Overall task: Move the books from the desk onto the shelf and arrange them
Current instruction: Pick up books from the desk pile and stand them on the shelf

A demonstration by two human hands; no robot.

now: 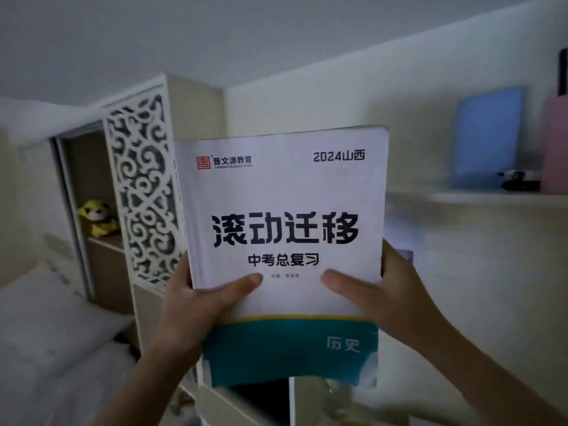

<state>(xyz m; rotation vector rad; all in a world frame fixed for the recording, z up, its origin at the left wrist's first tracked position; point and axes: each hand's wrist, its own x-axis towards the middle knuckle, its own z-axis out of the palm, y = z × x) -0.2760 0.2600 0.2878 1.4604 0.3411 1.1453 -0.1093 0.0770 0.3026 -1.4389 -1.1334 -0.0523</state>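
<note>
We hold the book [282, 241] upright in front of us, cover facing the camera, raised to about the level of the wall shelf [498, 198] at right. Our left hand [196, 299] grips the lower left edge, thumb flat across the cover, fingers hidden behind. Our right hand [390, 293] grips the lower right edge the same way, thumb pointing inward. Both forearms angle up from below. A blue book [488, 136] already stands on the shelf.

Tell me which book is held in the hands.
The white book with the teal band, gripped by both hands; the blue book and pink book stand on the shelf.
</note>
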